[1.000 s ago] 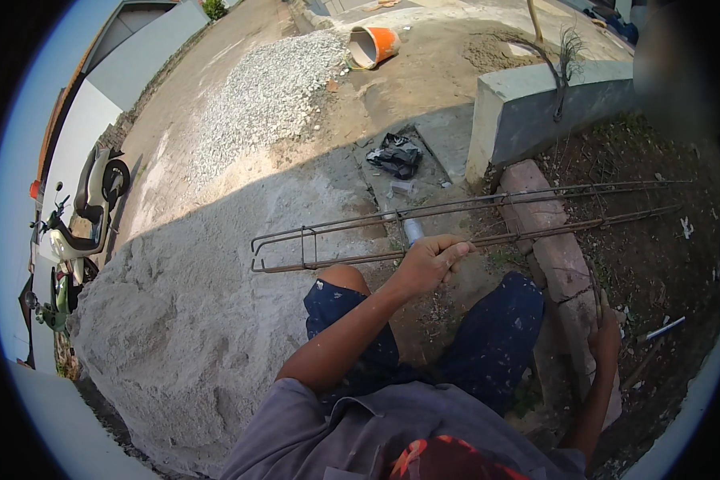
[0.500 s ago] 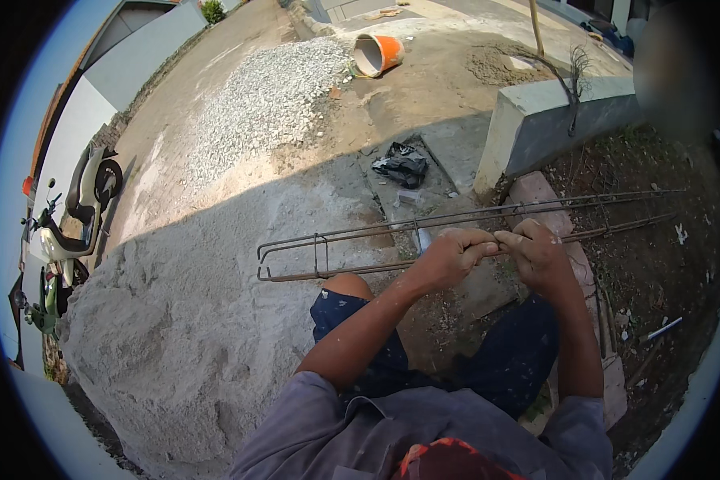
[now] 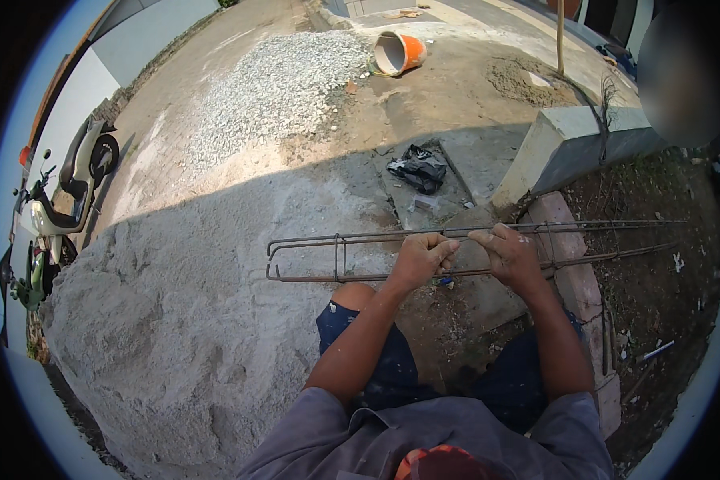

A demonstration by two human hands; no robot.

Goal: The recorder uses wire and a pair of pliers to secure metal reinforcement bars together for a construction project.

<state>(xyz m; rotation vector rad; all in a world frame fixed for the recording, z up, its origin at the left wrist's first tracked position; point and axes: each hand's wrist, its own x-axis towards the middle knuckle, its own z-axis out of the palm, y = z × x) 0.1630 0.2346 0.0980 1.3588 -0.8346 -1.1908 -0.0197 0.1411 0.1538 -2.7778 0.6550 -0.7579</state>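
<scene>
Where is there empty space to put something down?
On the bare ground between the orange bucket and the low wall, or the strip of road between the gravel pile and the scooter. It's crowded around the left hand and right hand, by the steel bars.

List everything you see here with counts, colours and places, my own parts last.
rebar frame: one, rusty brown, centre
sand heap: one, grey, left
gravel pile: one, pale grey, upper left
bucket: one, orange, top centre
crumpled plastic: one, black, beyond frame
low wall: one, whitish, upper right
pole: one, tan, top right
slab: one, pinkish, right
scooters: two, cream and green, far left
rod: one, white, lower right
shirt: one, grey, bottom
left hand: one, bare, over frame
right hand: one, bare, beside it
</scene>
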